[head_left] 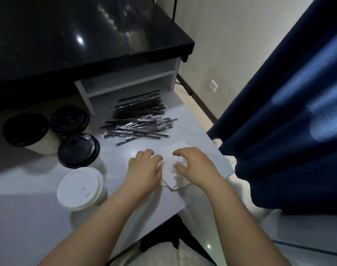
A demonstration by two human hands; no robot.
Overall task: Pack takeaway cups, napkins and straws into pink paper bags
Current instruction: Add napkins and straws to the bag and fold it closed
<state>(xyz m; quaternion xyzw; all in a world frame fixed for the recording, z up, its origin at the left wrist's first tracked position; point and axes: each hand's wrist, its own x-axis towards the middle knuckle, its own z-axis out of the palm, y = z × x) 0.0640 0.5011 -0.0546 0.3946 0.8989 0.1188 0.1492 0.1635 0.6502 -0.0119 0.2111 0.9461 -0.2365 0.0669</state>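
**Fingers [180, 153] curled on napkins [173, 149]**

Left hand [144, 169] and right hand [196, 166] bend their fingers onto them by the table's [39, 217] right edge; blur hides any pinch. Twine [172, 187] lies half covered beneath. Cups [78, 150] stand left.

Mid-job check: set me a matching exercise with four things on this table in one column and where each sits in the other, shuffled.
Things
1. white-lidded cup
2. straws
3. napkins
4. black-lidded cups

Places
A. under the curled fingers of the left hand and the right hand
B. three together at the far left of the table
C. alone, closest to the near edge, left of the hands
D. in a loose pile in front of the white shelf unit

Pairs: 1-C, 2-D, 3-A, 4-B
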